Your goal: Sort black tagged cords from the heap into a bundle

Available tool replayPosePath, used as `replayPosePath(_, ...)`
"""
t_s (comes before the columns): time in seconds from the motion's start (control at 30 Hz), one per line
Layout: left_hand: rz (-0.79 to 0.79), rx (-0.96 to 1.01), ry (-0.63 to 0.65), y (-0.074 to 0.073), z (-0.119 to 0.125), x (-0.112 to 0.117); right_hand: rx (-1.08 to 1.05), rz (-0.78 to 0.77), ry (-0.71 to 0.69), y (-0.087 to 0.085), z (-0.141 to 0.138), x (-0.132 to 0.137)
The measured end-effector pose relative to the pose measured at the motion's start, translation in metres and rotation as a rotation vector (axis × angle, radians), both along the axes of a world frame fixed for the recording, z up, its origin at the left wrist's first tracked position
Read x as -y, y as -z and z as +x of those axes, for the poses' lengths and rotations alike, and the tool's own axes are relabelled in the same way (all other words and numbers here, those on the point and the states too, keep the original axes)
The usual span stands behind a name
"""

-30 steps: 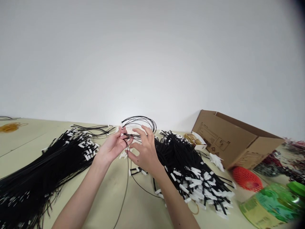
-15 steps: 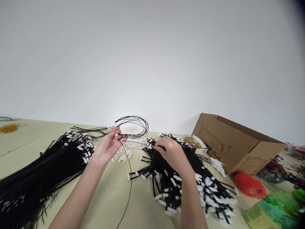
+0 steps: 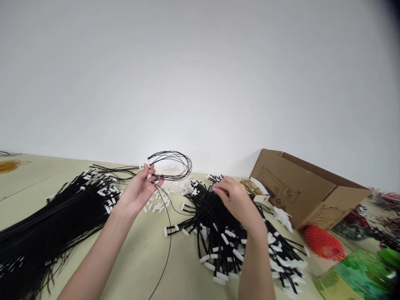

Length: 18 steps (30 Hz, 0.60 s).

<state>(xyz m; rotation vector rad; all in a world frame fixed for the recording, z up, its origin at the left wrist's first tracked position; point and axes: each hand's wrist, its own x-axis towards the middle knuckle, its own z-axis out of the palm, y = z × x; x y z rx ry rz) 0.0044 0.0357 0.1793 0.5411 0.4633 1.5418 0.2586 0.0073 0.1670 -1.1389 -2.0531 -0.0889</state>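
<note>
My left hand (image 3: pixel 144 183) is raised above the table, its thumb and fingers closed on a white connector (image 3: pixel 148 163). Thin black wires (image 3: pixel 184 164) run out of that connector and curl in a loop to the right of the hand. Two single strands hang below the fingers, one of them trailing down toward me. Over a pile of black cables with white connectors (image 3: pixel 218 216), my right hand (image 3: pixel 236 198) is closed in a pinch. Whatever lies between its fingertips is too small or hidden to make out.
On the left lies a thick bundle of black wires (image 3: pixel 62 221). Loose white connectors (image 3: pixel 158 202) and a clear plastic bag (image 3: pixel 175 183) sit in the middle. To the right are a cardboard box (image 3: pixel 290 191), a red net bundle (image 3: pixel 323 241) and a green bottle (image 3: pixel 356 275).
My right hand has moved right, away from my left hand. The strand stretched between the hands earlier now hangs in a curve from the left one, which keeps its hold.
</note>
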Motion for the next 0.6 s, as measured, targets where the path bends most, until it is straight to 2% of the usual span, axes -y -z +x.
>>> replayPosePath(0.1,-0.006,-0.006,0.006,0.000,0.002,0.001,0.042,-0.134,-0.259,0.000,-0.037,0.007)
replayPosePath(0.17,-0.004,-0.001,-0.003,0.000,0.002,0.002,0.107,-0.145,-0.387,0.002,-0.060,0.012)
replayPosePath(0.3,0.005,0.011,0.003,-0.001,0.001,0.005,0.176,-0.162,-0.335,0.015,-0.084,0.012)
replayPosePath(0.4,0.005,0.035,0.011,-0.004,0.002,0.009,0.213,-0.215,-0.377,0.028,-0.088,0.001)
replayPosePath(0.5,0.005,0.073,0.010,-0.007,0.003,0.012,0.002,-0.260,-0.323,0.036,-0.089,-0.013)
replayPosePath(0.6,0.002,0.104,0.003,-0.008,0.004,0.014,-0.458,-0.387,-0.229,0.034,-0.088,-0.024)
